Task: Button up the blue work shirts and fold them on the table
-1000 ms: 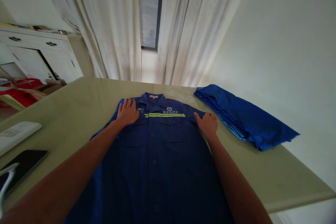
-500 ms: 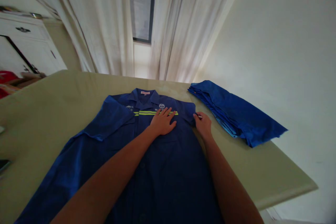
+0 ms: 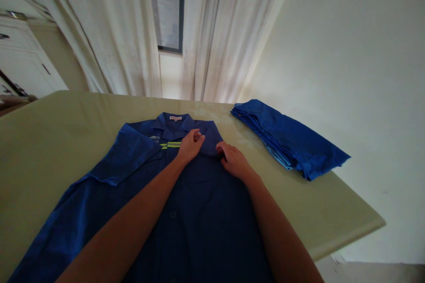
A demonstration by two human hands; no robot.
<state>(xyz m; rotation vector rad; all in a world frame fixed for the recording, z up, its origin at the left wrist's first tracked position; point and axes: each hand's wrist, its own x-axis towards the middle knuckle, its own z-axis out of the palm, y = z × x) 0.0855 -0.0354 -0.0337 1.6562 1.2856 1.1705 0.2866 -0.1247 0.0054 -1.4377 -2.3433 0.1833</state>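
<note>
A dark blue work shirt [image 3: 186,212] with a yellow-green reflective stripe lies buttoned side up on the pale green table [image 3: 59,132], collar away from me. Its right side is folded inward over the chest. My left hand [image 3: 190,145] rests on the chest near the collar, fingers curled on the folded edge. My right hand [image 3: 234,161] presses and pinches the folded right shoulder cloth beside it. The shirt's left sleeve [image 3: 99,172] spreads out to the left.
A folded pile of brighter blue cloth [image 3: 285,139] lies at the table's far right. White curtains [image 3: 215,31] and a window stand behind the table. A white cabinet [image 3: 20,57] is at far left. The table's right edge [image 3: 348,234] drops off close by.
My right hand has drawn the shirt's right shoulder inward over the chest. My left hand shifted from the left shoulder to the chest, then toward the collar. The view swung right.
</note>
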